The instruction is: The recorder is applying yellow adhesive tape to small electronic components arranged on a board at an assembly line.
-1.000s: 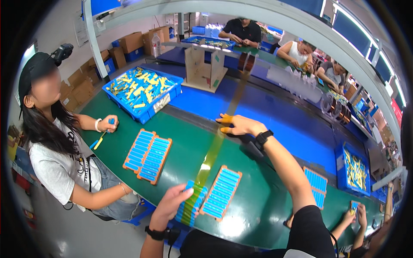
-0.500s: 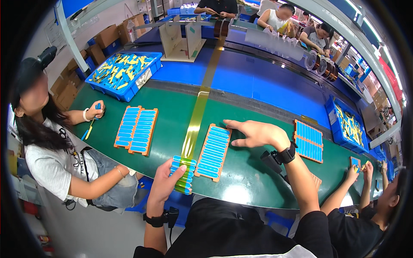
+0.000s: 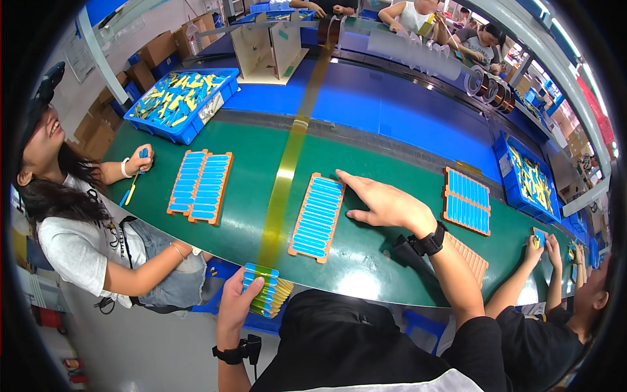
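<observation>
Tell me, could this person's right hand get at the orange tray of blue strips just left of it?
Probably yes. The right hand looks empty, its fingers are close by the far corner of the tray, and nothing shows between. The yellow tape runs along the tray's other side.

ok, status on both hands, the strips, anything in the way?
Left hand grips blue-and-yellow strips, amber tape across them. Right hand open, empty, beside orange tray; contact unclear. Nothing visible blocking the tape.
</observation>
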Tool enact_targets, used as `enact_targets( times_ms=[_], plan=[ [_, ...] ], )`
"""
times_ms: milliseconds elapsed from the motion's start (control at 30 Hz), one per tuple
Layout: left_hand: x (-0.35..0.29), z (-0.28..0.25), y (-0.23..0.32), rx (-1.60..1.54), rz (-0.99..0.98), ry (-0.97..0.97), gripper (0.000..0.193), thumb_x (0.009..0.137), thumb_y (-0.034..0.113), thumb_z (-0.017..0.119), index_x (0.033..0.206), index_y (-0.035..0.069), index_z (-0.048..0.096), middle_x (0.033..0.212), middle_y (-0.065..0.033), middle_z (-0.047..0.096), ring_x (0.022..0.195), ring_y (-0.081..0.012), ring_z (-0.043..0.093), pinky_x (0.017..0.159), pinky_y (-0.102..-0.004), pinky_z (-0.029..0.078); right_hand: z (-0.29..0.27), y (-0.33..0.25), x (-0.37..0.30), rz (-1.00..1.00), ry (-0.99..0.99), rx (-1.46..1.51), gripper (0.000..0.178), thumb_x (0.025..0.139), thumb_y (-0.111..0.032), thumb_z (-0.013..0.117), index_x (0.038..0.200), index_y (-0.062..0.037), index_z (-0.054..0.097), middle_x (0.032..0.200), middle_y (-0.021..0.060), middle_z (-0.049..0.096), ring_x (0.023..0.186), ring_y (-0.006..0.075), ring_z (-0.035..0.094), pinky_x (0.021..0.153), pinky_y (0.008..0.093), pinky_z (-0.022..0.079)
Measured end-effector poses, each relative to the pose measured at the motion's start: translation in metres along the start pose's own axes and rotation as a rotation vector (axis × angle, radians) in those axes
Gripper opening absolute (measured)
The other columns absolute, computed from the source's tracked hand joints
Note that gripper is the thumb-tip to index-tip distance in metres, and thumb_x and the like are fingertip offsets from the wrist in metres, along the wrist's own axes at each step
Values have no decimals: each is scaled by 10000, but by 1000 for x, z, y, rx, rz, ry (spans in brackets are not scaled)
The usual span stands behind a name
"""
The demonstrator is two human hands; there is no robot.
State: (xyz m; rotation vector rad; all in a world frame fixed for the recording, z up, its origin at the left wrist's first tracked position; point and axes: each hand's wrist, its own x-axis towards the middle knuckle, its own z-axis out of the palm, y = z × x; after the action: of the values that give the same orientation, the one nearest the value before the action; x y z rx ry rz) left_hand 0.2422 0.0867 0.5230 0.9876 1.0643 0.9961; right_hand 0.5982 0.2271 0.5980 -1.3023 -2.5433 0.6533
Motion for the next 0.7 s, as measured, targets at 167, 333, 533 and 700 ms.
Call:
enact_targets(
  times_ms=[167,333,533,700],
  plan=[
    [-7,-3,4,22,-15,-17,274,1014,147,616,1235,-12,588,1024,-69,722,809,-107,701,744,-279,586,10,-3,-1,-10,78,10,859,877,-232,774,1554,-2,296,1444,244,525,1326,407,517,1113,448,441],
    [-4,13,2,28,61,-72,304,1016,146,597,1255,-42,582,1055,-114,725,858,-169,730,788,-332,611,16,-7,3,5,174,104,885,827,-180,826,1546,-22,334,1366,198,576,1278,355,538,1101,435,450],
    [-2,22,-5,-68,78,-109,276,1053,135,548,1223,-69,622,1052,-147,727,879,-231,746,782,-362,628,32,-6,13,-71,193,183,866,841,-170,817,1551,-46,338,1360,183,578,1255,339,543,1079,434,457],
    [-6,39,1,-24,-19,-51,306,1063,191,538,1183,-65,656,1023,-103,737,879,-147,706,793,-298,574,39,-19,22,-71,182,267,759,864,-184,807,1494,-58,404,1375,160,579,1270,322,540,1048,433,476]
  ],
)
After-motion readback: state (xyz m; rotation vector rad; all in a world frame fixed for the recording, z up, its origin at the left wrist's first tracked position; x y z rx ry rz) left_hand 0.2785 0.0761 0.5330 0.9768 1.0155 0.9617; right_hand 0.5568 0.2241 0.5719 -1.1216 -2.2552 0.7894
